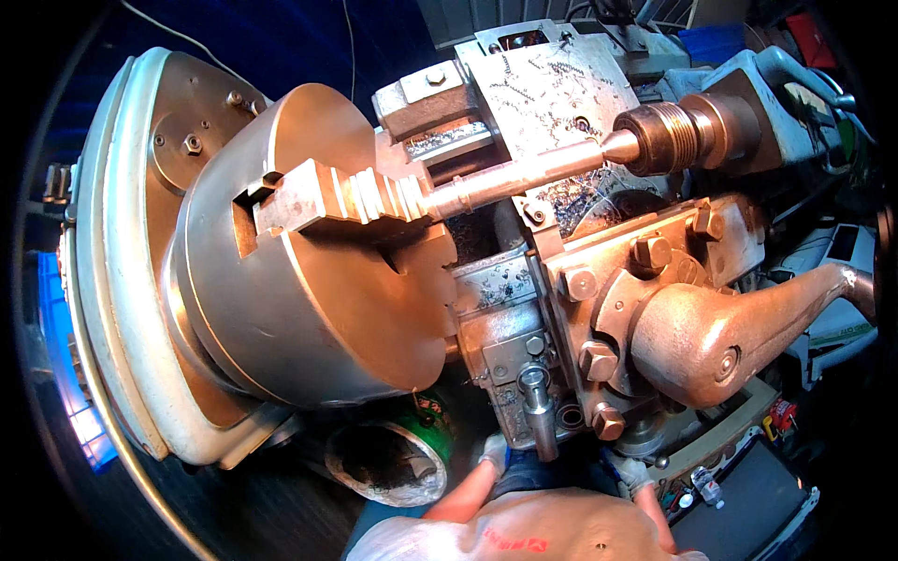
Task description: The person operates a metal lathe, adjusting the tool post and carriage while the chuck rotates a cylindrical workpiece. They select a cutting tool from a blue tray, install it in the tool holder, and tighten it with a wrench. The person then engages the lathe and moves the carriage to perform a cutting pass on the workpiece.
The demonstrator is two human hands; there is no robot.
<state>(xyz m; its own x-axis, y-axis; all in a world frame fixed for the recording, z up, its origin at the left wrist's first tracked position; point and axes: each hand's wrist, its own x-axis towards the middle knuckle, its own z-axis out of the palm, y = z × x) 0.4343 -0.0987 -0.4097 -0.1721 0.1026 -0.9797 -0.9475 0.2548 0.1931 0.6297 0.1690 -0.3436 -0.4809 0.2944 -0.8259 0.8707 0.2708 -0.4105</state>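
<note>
A metal shaft [524,175] runs from the jaws [351,198] of a large lathe chuck [309,271] to the tailstock centre [620,146] on the right. My left hand [493,453], in a whitish glove, is low by the front of the carriage [505,360]; its fingers are mostly hidden. Also gloved, my right hand [634,473] hangs below the tool post [622,309], near a small ball-ended lever [661,462]. Its fingers are partly covered and small, so any hold is unclear. Both hands are well apart from the shaft and chuck.
A heavy clamp handle [739,337] juts right from the tool post. Metal chips lie on the cross slide [552,79]. Below the chuck stands an open green bucket [388,463]. A dark tray [748,500] with small items is at lower right. The headstock [122,252] fills the left.
</note>
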